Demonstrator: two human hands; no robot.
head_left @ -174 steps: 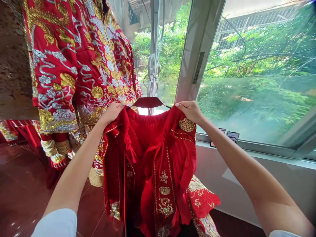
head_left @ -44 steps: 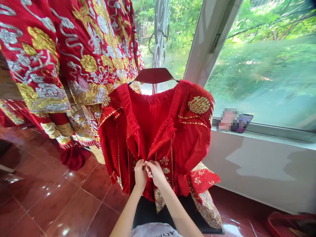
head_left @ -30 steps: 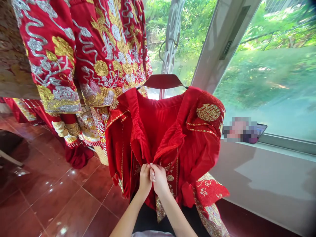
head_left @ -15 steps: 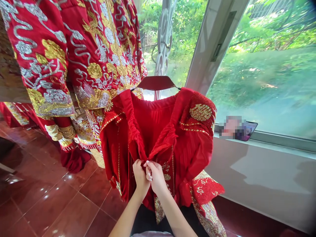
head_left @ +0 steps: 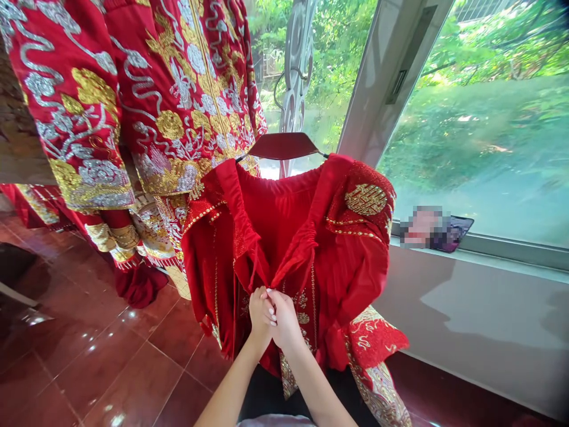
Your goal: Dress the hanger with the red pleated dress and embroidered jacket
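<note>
A red embroidered jacket hangs open on a dark red hanger in front of me, with a gold round emblem on its right shoulder. My left hand and my right hand are pressed together at the jacket's front opening, low at its middle. Both are closed in a pinch on the two front edges of the red fabric, holding them together. What lies between the fingertips is hidden.
A second red garment with heavy gold and silver embroidery hangs to the left. Behind is a large window with a white sill holding a phone. The floor is glossy red-brown tile.
Several seconds ago my hands held the jacket's shoulders at the hanger; they now meet low at the front opening. Over the last second they have stayed pinched there, shifting only slightly.
</note>
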